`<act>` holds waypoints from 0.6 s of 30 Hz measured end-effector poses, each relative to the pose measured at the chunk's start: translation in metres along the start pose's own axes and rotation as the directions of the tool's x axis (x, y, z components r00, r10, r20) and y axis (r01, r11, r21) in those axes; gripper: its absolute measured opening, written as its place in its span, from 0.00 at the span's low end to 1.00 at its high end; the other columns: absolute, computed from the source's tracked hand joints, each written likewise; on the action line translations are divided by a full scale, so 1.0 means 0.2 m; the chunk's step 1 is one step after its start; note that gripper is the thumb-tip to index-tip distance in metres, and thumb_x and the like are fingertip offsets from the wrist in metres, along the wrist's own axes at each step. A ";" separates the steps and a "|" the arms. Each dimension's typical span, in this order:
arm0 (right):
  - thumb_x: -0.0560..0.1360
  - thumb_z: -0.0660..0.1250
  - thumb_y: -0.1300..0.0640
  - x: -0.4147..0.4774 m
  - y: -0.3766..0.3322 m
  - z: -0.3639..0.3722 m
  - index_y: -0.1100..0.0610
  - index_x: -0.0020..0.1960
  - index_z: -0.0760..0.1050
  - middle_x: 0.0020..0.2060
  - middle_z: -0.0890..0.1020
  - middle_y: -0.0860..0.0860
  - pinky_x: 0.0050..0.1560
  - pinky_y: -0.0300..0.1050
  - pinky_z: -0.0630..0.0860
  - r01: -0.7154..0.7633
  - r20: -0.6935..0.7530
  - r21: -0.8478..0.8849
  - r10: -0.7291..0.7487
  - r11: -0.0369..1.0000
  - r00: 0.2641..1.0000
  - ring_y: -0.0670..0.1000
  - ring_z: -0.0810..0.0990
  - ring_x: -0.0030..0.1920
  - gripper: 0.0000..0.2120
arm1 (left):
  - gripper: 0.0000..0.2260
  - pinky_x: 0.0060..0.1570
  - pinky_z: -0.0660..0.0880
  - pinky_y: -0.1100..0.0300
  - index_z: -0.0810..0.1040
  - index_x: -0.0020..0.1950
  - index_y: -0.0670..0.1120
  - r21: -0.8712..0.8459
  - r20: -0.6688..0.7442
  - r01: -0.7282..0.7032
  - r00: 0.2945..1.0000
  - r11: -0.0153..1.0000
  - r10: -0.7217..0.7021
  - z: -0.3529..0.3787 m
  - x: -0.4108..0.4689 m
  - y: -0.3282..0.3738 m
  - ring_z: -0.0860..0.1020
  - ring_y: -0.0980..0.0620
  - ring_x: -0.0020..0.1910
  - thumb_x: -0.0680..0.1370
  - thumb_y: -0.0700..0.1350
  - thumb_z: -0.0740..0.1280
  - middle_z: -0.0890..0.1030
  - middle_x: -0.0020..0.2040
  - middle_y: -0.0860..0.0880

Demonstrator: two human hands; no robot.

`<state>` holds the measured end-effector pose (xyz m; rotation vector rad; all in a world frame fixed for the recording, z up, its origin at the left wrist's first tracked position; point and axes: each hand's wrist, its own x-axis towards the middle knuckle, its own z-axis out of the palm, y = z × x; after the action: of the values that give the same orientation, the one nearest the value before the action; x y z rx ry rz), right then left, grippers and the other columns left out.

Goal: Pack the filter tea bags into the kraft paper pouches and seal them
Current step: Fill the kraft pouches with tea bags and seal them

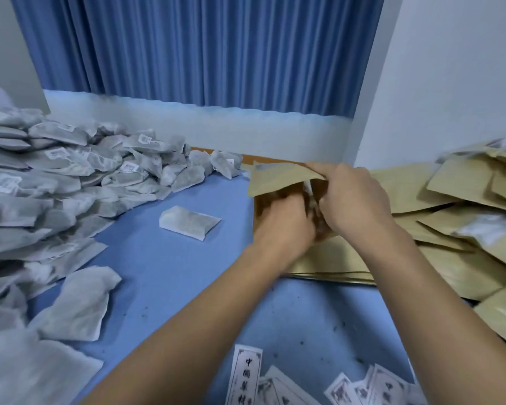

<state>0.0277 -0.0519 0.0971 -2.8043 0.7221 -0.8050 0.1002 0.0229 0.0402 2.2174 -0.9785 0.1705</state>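
Mid-frame, left hand (284,223) is buried in the pouch (278,178), grip hidden; right hand (354,200) pinches its rim, contents blurry.

You have a tan kraft paper pouch (278,178) open at centre, its upper flap lifted and bent toward the far side, its mouth spread wide; what sits inside is too blurred to tell. To your left, a large heap of grey-white filter tea bags (56,182) slopes from the near left to the far centre, several with small white printed tags. One flat rectangular white filter tea bag (190,222) lies alone between the heap and the open pouch, apart from both. On your right, a loose overlapping stack of flat kraft paper pouches (465,229) spreads from far to near, some showing a pale window.
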 end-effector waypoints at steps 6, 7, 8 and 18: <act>0.71 0.62 0.62 -0.09 0.00 -0.09 0.38 0.64 0.75 0.50 0.82 0.55 0.43 0.49 0.68 -0.074 -0.086 0.005 0.075 0.997 0.993 0.63 0.79 0.50 0.27 | 0.03 0.37 0.71 0.54 0.78 0.47 0.48 0.061 -0.585 -0.327 0.754 0.943 0.299 -0.04 -0.38 0.06 0.75 0.47 0.39 0.78 0.46 0.67 0.76 0.38 0.52; 0.70 0.62 0.63 -0.10 0.01 -0.10 0.39 0.64 0.76 0.52 0.82 0.56 0.43 0.49 0.69 -0.092 -0.091 0.005 0.093 0.996 0.992 0.63 0.79 0.52 0.28 | 0.05 0.37 0.70 0.55 0.75 0.43 0.49 -0.097 -0.621 -0.298 0.764 0.950 0.176 -0.04 -0.43 0.08 0.72 0.49 0.38 0.77 0.46 0.69 0.72 0.36 0.54; 0.70 0.61 0.64 -0.11 0.02 -0.12 0.39 0.63 0.76 0.53 0.82 0.56 0.44 0.49 0.69 -0.105 -0.088 0.005 0.105 0.994 0.991 0.64 0.79 0.52 0.28 | 0.09 0.37 0.69 0.55 0.71 0.42 0.50 -0.271 -0.601 -0.226 0.799 0.936 0.019 -0.03 -0.48 0.08 0.71 0.51 0.37 0.76 0.47 0.71 0.69 0.35 0.55; 0.69 0.60 0.64 -0.26 0.05 -0.17 0.36 0.68 0.74 0.61 0.81 0.53 0.54 0.50 0.75 -0.073 -0.041 0.034 0.074 0.997 0.996 0.61 0.78 0.59 0.33 | 0.18 0.30 0.79 0.58 0.77 0.61 0.43 -0.768 0.521 0.618 0.754 0.166 -0.400 -0.02 -0.47 0.11 0.86 0.46 0.38 0.75 0.49 0.73 0.86 0.48 0.41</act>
<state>-0.0331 -0.0353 0.1000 -2.7226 0.8063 -0.8578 0.0191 0.0718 0.0201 1.3021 -0.1523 -0.7959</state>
